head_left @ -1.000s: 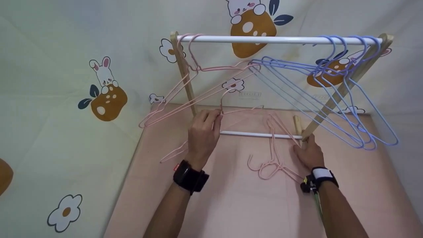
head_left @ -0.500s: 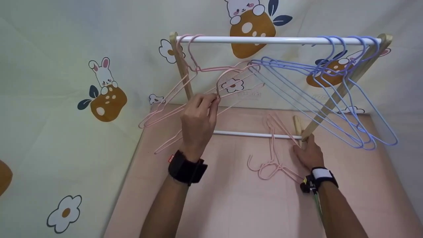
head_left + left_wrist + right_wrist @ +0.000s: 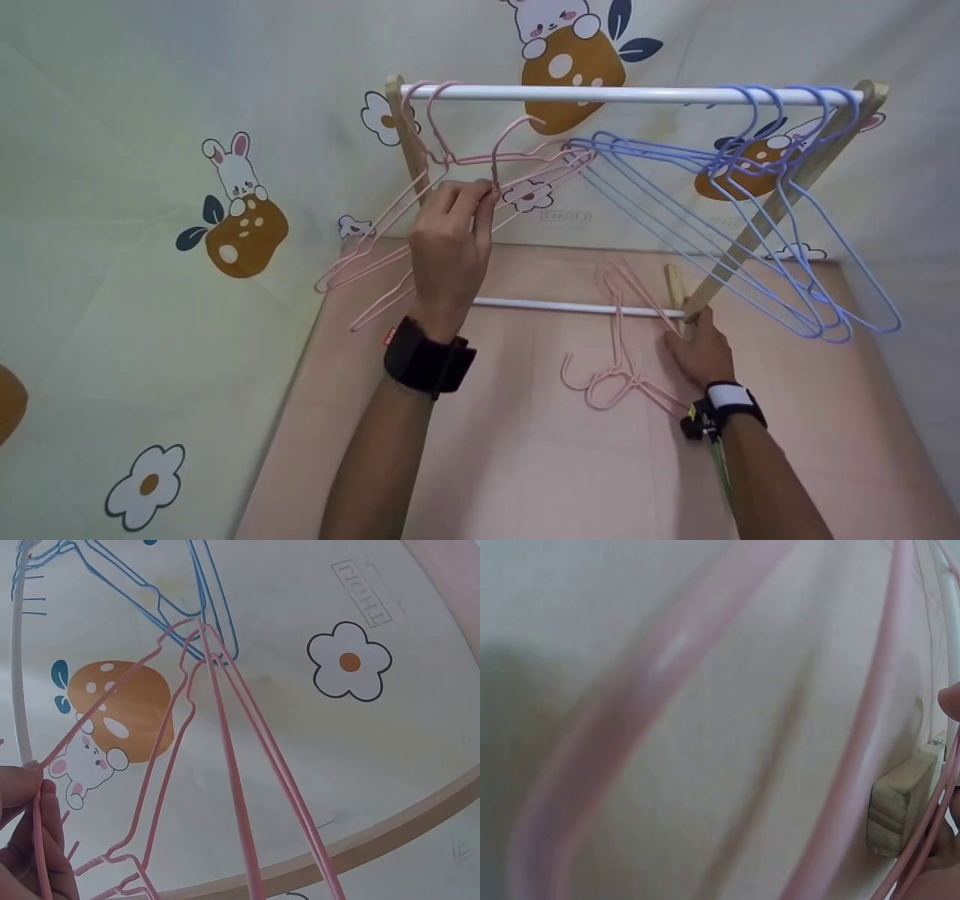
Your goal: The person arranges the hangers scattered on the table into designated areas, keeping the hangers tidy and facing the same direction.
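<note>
My left hand (image 3: 451,244) pinches a pink clothes hanger (image 3: 495,154) at its neck, the hook pointing up just below the white top rod (image 3: 570,94) of a small clothes rack. In the left wrist view, thumb and fingers (image 3: 49,817) hold the pink wire. Two more pink hangers (image 3: 430,124) hang at the rod's left end. Several blue hangers (image 3: 652,142) hang at its right. My right hand (image 3: 703,351) grips the base of the rack's right wooden post (image 3: 787,196). In the right wrist view, the wooden foot (image 3: 896,802) shows beside its thumb (image 3: 951,701).
Loose pink hangers (image 3: 619,330) lie on the pink surface (image 3: 555,465) close to my right hand. A lower white bar (image 3: 570,305) joins the rack's sides. Behind stands a pale backdrop (image 3: 315,90) printed with rabbits and flowers.
My left hand has risen with the pink hanger, from near the lower bar to just under the top rod. The right hand stays on the post.
</note>
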A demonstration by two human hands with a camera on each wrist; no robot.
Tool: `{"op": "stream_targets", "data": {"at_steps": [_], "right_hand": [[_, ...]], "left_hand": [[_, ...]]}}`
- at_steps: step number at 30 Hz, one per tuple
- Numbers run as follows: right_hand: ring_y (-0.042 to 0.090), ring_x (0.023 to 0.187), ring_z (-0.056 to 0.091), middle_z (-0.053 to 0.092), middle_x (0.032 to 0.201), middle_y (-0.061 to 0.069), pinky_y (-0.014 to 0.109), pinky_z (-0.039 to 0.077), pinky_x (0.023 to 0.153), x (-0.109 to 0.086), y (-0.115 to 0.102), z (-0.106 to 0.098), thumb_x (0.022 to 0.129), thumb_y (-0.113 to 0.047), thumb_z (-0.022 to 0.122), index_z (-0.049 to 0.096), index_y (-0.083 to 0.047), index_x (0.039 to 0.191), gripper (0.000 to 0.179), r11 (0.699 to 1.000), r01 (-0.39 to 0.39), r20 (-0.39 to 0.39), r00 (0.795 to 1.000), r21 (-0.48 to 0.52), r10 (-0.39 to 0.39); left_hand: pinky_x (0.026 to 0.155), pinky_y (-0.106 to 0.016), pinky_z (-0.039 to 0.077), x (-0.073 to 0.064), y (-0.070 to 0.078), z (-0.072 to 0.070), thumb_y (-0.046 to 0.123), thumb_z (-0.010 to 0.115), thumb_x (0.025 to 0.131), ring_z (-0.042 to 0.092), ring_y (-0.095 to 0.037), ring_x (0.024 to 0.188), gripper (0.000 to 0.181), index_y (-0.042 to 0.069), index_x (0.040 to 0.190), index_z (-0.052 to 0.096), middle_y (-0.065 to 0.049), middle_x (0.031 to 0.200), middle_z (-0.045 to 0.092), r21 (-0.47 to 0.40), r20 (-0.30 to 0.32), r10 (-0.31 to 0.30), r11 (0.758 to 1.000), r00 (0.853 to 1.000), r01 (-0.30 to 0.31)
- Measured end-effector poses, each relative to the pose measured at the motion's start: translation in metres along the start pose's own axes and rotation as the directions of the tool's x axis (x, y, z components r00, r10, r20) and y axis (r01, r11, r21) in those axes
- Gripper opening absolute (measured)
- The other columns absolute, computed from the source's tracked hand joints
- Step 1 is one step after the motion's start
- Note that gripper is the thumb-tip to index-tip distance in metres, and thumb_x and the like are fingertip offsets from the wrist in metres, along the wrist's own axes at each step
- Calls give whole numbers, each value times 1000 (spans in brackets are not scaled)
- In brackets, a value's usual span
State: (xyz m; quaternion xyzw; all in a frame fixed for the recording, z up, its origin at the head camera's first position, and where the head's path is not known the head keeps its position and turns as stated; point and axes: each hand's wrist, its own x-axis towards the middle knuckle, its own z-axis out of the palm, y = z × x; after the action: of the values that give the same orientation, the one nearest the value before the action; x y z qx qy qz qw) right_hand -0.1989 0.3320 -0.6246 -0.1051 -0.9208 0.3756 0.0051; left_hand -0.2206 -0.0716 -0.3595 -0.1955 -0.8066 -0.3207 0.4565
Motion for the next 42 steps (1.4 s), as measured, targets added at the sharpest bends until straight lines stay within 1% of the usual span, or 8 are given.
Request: {"op": "stream_targets", "data": {"at_steps": [7, 12, 19, 25, 29, 32, 37, 42], "right_hand": [[51, 110, 60, 58, 138, 43, 65, 47, 93, 1, 1, 1, 101, -31, 66, 35, 2, 153, 69, 1000, 11, -5, 1000, -17, -11], [51, 113, 59, 56, 142, 43, 66, 47, 95, 0, -3, -1, 102, -31, 67, 33, 3, 156, 72, 1000, -7, 13, 1000, -16, 7], [46, 106, 59, 59, 137, 39, 59, 47, 87, -2, -2, 1, 102, -32, 67, 34, 1, 156, 71, 1000, -15, 8, 1000, -7, 15], [44, 99, 58, 62, 128, 37, 53, 46, 81, -3, -3, 2, 101, -31, 67, 38, 2, 149, 65, 1000, 0, -10, 1000, -15, 0], [43, 99, 58, 61, 127, 36, 52, 45, 80, -4, -2, 2, 101, -31, 66, 38, 2, 149, 65, 1000, 6, -13, 1000, -11, -6], [44, 99, 57, 61, 128, 36, 52, 45, 80, -3, 0, 3, 101, -32, 66, 38, 2, 148, 64, 1000, 4, -15, 1000, -8, -4], [45, 95, 58, 63, 125, 39, 57, 46, 80, -2, 2, 5, 100, -31, 67, 41, 1, 140, 57, 1000, 19, -35, 999, -17, -20], [47, 99, 59, 62, 129, 41, 61, 47, 85, -1, 5, 6, 100, -30, 67, 39, 2, 145, 62, 999, 33, -43, 998, -22, -34]], "left_hand": [[79, -34, 64, 5, -3, 0, 13, 75, 107, 72, -27, 89, 18, -3, 111, 82, -15, 97, 74, 31, 10, -39, 999, 999, 38], [79, -36, 64, 9, -4, -2, 16, 74, 108, 72, -28, 88, 20, -2, 112, 82, -15, 97, 73, 44, 12, -63, 997, 998, 63], [95, -36, 63, 15, -4, -4, 17, 76, 107, 77, -30, 98, 22, -1, 115, 83, -16, 102, 76, 77, 11, -114, 991, 993, 113], [98, -36, 62, 18, -7, -5, 18, 76, 106, 78, -31, 102, 23, -2, 117, 82, -16, 102, 77, 71, -12, -137, 988, 990, 138], [99, -37, 61, 21, -9, -8, 18, 77, 106, 78, -32, 103, 24, -3, 118, 82, -17, 103, 77, 92, -15, -158, 983, 987, 159], [98, -39, 63, 24, -10, -9, 17, 78, 105, 78, -32, 102, 24, -3, 118, 82, -18, 104, 77, 119, -6, -173, 978, 985, 172], [87, -40, 66, 25, -14, -7, 18, 78, 106, 79, -30, 95, 23, -2, 116, 82, -16, 103, 78, 165, 21, -186, 970, 982, 180], [80, -41, 66, 24, -19, -5, 18, 78, 105, 79, -29, 90, 22, -1, 115, 83, -15, 101, 79, 206, 35, -199, 960, 979, 188]]}}
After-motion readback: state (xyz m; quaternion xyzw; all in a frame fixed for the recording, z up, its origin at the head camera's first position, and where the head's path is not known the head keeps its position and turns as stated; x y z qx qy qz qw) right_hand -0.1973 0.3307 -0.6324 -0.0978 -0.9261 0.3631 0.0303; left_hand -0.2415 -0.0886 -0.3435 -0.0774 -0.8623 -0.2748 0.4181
